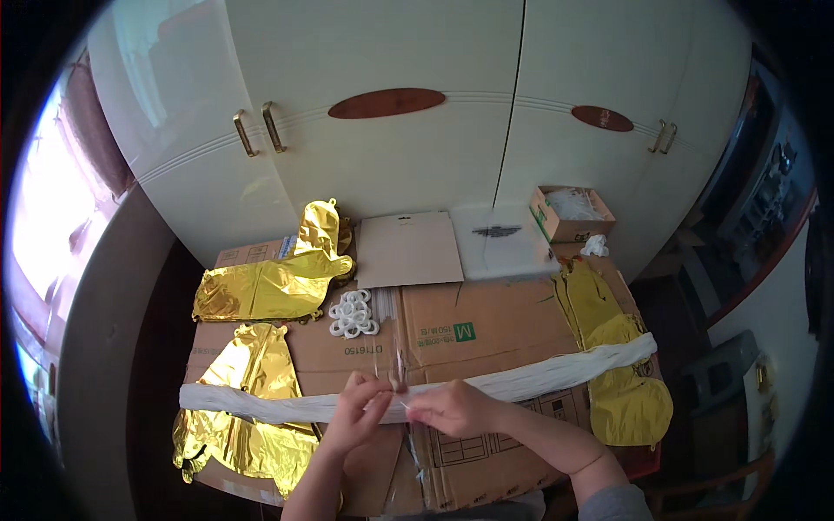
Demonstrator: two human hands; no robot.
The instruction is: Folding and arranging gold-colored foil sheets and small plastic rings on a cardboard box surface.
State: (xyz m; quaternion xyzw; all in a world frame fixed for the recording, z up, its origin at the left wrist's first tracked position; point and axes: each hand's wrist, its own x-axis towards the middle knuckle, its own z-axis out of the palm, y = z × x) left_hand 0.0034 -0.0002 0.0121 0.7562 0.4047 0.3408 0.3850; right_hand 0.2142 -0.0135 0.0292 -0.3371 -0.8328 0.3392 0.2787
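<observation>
A long bundle of white strands (539,382) lies across the cardboard from left to right. My left hand (356,415) is over the middle of it, its fingertips pinched together; what they hold is too small to make out. Just to its right, my right hand (456,410) is closed too, with a thin white strand at its fingertips. The hands are close together but apart. Crumpled gold foil balloons (252,369) lie partly under the bundle's left end, and flat yellow-gold foil balloons (630,408) under its right end.
Flattened cardboard (504,317) covers the table. Beyond the bundle are a pile of white rings (354,314), more gold foil balloons (261,286), a grey-beige board (408,252) and a small open box (582,227) with clear plastic in it. White cupboards (382,165) stand behind the table.
</observation>
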